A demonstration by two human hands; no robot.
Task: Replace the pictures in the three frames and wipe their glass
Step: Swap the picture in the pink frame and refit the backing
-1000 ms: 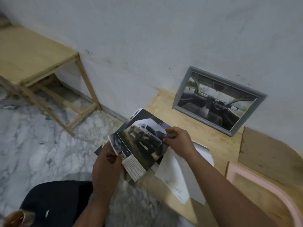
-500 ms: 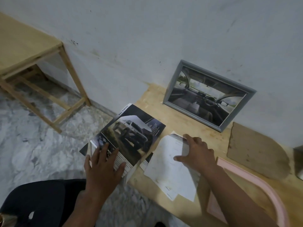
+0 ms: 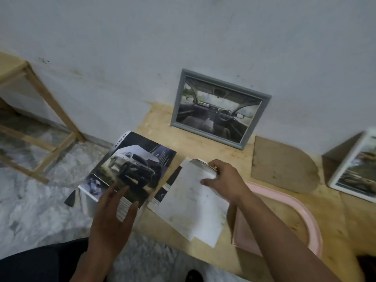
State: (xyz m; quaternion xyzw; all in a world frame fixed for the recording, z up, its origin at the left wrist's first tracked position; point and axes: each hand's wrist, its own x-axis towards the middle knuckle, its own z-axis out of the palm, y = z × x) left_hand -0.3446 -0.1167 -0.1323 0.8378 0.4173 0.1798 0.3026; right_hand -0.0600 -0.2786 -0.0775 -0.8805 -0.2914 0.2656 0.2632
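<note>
A grey frame point(image 3: 262, 117) with a car-interior picture leans on the wall at the back of the wooden table point(image 3: 203, 143). A white frame point(image 3: 335, 176) with another picture leans at the far right. A pink arched frame point(image 3: 305, 212) lies flat under my right forearm. A car brochure point(image 3: 132, 167) overhangs the table's left edge; my left hand point(image 3: 114, 218) hovers over its near corner with straight fingers. My right hand point(image 3: 225, 180) grips the far edge of a stack of white sheets point(image 3: 189, 206) lying face down beside the brochure.
A brown arched backing board point(image 3: 282, 165) lies flat between the grey and white frames. A wooden stool point(image 3: 40, 110) stands on the marble floor point(image 3: 40, 200) to the left. My dark-clothed knee point(image 3: 36, 263) is at the bottom left.
My right hand let go of the brochure and took hold of the white sheets. My left hand opened and lifted slightly off the brochure. The view swung right, bringing the white frame in.
</note>
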